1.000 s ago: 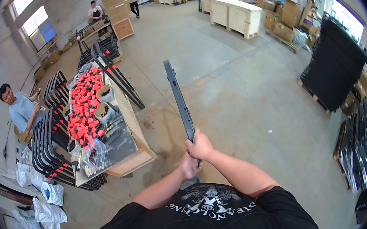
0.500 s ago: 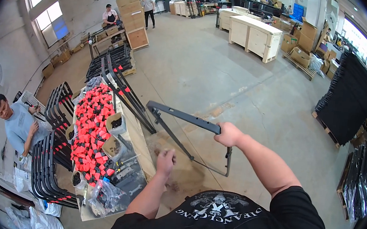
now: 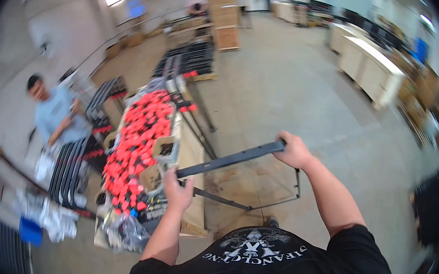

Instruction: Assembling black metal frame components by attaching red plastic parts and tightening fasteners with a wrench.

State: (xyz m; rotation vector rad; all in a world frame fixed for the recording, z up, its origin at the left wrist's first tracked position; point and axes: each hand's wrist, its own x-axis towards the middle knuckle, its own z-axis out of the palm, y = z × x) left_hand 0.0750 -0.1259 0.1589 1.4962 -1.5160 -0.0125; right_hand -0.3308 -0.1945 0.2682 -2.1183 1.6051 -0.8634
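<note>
A black metal frame [image 3: 230, 159] hangs in front of me, its thick top bar slanting up to the right and thinner bars reaching below it. My right hand [image 3: 295, 151] is closed around the bar's right end. At the left end, my left hand [image 3: 177, 192] has its fingers and thumb on either side of the bar, close to the table's edge. Beside that hand, the table [image 3: 193, 158] carries a heap of red and black plastic pieces [image 3: 136, 144] and a tub of small dark parts [image 3: 166, 148].
Several black frames [image 3: 68, 172] stand along the table's far left side, where a co-worker [image 3: 59, 112] in a light blue shirt stands. More frames [image 3: 193, 102] lean at the table's far end. Stacked cartons [image 3: 223, 14] and wooden crates [image 3: 371, 70] stand farther back.
My left hand has come up to the frame's left end and taken hold of it. The frame's bar has tilted, its left end now lower. My view has swung left.
</note>
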